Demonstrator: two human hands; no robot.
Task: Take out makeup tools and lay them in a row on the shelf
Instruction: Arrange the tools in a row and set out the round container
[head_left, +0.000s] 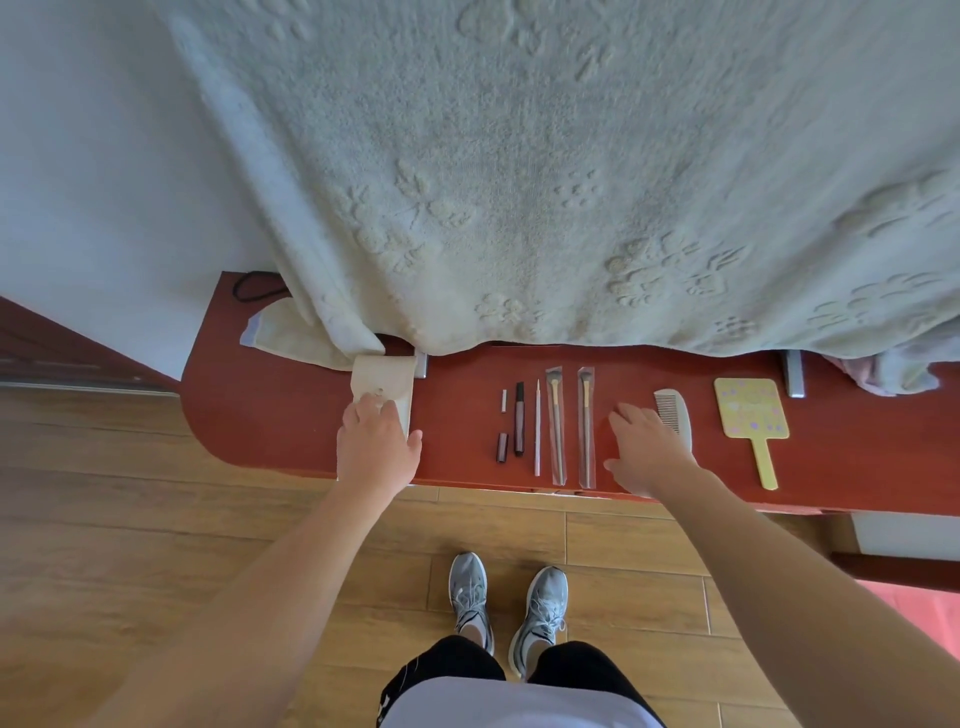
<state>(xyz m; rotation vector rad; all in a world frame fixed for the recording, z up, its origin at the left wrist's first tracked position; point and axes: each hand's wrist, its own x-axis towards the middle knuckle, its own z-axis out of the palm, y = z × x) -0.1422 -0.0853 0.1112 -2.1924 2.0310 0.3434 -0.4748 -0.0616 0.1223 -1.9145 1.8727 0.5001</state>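
On the red shelf (270, 415) a row of makeup tools lies side by side: a small dark cap (502, 447) with a white stick (504, 400) above it, a dark pencil (519, 419), a thin pale liner (537, 428), two brushes in clear sleeves (556, 426) (586, 427), a white comb (675, 418) and a yellow hand mirror (751, 415). My left hand (376, 441) rests on a cream pouch (385, 382), fingers spread over its lower part. My right hand (647, 449) hovers flat and open between the right brush and the comb, holding nothing.
A pale embossed blanket (545, 182) hangs over the back of the shelf. A folded cloth (288, 327) and a black cord (249, 288) lie at the shelf's left rear. Two metal brackets (794, 374) stand at the back. Wooden floor (156, 519) and my shoes (506, 603) are below.
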